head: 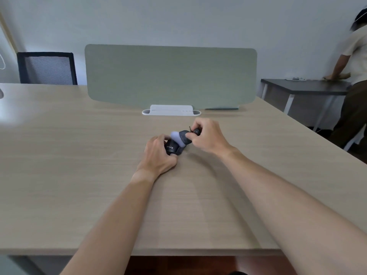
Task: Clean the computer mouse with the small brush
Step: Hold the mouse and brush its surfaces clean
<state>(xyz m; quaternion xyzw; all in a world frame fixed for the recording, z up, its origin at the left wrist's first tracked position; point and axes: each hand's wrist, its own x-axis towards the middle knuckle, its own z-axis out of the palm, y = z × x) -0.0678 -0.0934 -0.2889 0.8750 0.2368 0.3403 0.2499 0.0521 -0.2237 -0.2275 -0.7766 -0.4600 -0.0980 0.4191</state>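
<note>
A black computer mouse (172, 149) with white lettering rests on the wooden desk (79, 165), near the middle. My left hand (158, 155) grips it from the left, fingers wrapped over its top and side, so most of it is hidden. My right hand (208, 136) pinches the dark handle of a small brush (181, 138). The brush's pale bluish bristles point left and press against the top of the mouse, blurred.
A grey-green divider panel (170, 76) stands across the desk's far side, with a white socket strip (171, 110) at its foot. A black mesh chair (46, 68) is behind at the left. At the right, another person (353, 76) leans on a dark table (305, 87).
</note>
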